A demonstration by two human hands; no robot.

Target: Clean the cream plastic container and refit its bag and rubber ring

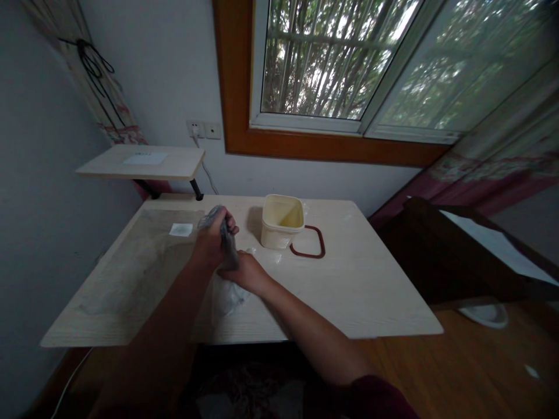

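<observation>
A crumpled dark grey plastic bag (229,247) runs between my two hands above the table. My left hand (213,240) is closed round its upper part, and some of the plastic sticks out behind the fingers. Lower and to the right, my right hand (247,272) grips the bag's lower end. Beneath the right hand lies a clear, whitish plastic bag (227,298); whether the two plastics are joined I cannot tell. A cream square plastic bin (282,235) stands upright just beyond my right hand. A reddish-brown rounded-square ring (323,251) lies flat beside it.
A pale wooden table (349,291) carries everything. On its left lie a sheet of clear film and a small white paper (180,230). A raised shelf (144,163) stands at the back left. Wall and window (323,70) are behind; dark furniture (471,250) is at the right.
</observation>
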